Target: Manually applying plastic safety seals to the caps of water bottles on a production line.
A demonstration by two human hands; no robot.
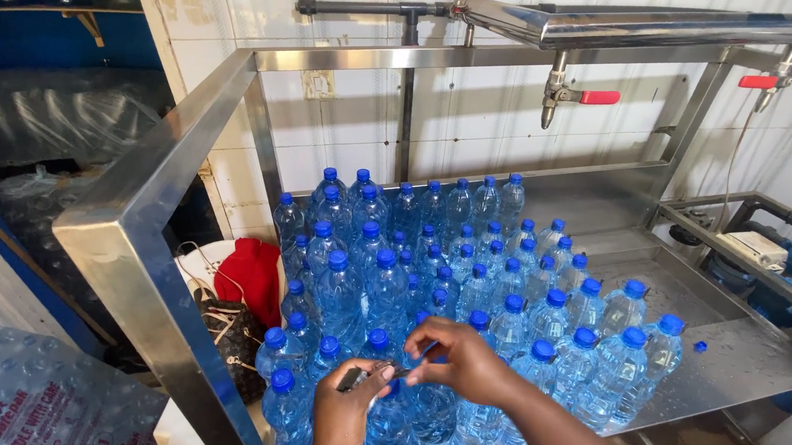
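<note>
Many clear water bottles with blue caps (429, 281) stand packed together on a wet steel tray (749, 359). My left hand (346, 409) is low at the front, holding a small dark object above the nearest bottles. My right hand (461, 357) reaches in from the right, and its fingertips pinch something small right beside the left hand. What the right fingers pinch is too small to make out. A bottle (429, 420) stands directly beneath both hands.
A steel frame (177, 161) encloses the tray, with filling taps with red levers (577, 96) on a pipe above. One loose blue cap (699, 346) lies on the tray at right. A red cloth and a patterned bag (242, 305) sit at left; wrapped bottle packs (22, 391) lie bottom left.
</note>
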